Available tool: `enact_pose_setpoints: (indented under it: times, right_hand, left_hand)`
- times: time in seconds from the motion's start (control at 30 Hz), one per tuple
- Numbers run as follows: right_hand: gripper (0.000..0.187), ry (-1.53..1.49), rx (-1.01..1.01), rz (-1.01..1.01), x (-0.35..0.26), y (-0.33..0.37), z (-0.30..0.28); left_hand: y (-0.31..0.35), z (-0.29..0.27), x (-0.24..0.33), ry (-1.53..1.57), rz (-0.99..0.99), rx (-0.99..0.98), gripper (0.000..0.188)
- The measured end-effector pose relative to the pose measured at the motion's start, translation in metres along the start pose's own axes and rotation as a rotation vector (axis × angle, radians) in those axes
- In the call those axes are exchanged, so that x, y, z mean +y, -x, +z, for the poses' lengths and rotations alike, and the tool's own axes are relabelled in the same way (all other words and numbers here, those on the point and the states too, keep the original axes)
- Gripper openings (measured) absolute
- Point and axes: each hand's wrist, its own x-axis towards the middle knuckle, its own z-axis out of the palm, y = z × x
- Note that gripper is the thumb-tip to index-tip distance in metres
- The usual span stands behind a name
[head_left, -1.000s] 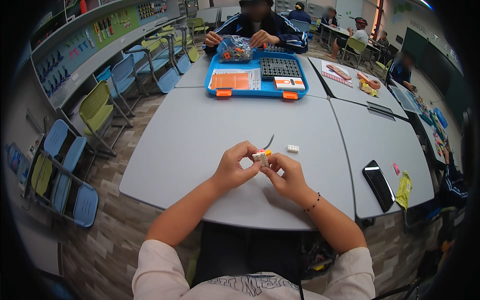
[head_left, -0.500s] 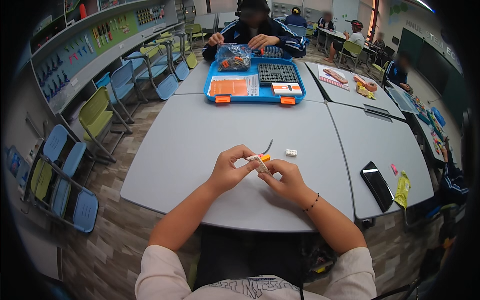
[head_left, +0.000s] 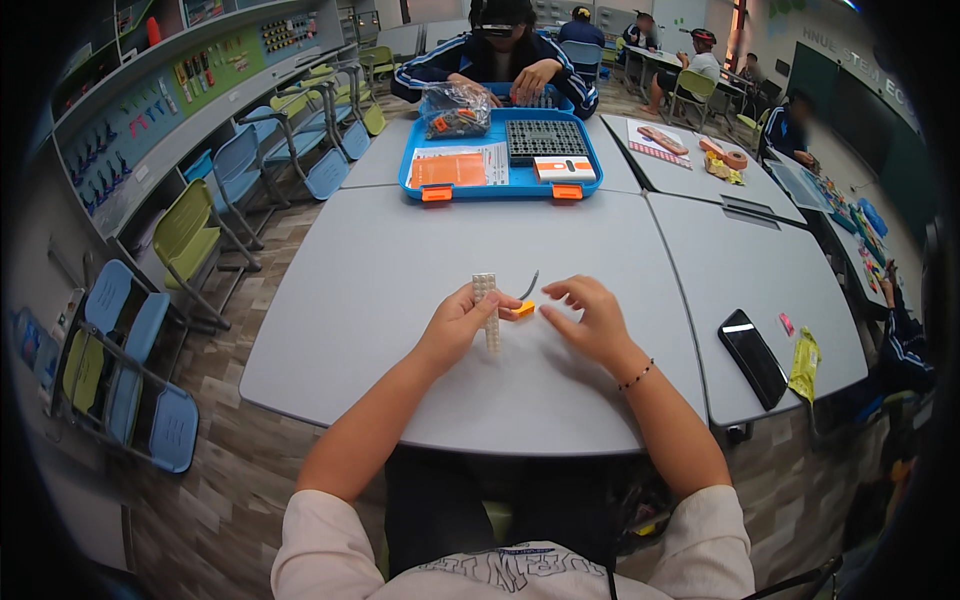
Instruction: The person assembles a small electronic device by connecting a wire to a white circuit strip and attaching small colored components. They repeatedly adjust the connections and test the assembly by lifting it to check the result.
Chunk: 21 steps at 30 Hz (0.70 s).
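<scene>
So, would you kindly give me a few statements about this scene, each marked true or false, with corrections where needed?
1. The left hand holds the white strip. True.
2. The bracelet is on the left wrist. False: it is on the right wrist.
3. The tray is blue with orange latches. True.
4. The right hand is touching the phone. False: the phone lies apart from it, farther to the right.
5. The plastic bag is at the left side of the tray. True.
</scene>
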Motion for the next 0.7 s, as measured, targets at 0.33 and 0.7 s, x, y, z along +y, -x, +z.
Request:
enact_pose_setpoints:
  times: [0.33,0.7]
  right_hand:
    - [0.014,0.287,-0.061,0.254,0.020,0.003,-0.005]
    - [0.019,0.106,-0.127,0.368,0.019,-0.004,-0.011]
  left_hand:
    - [-0.002,-0.008,0.009,-0.062,-0.095,-0.027,0.028]
    - [-0.005,-0.006,-0.001,-0.128,-0.104,0.080,0.032]
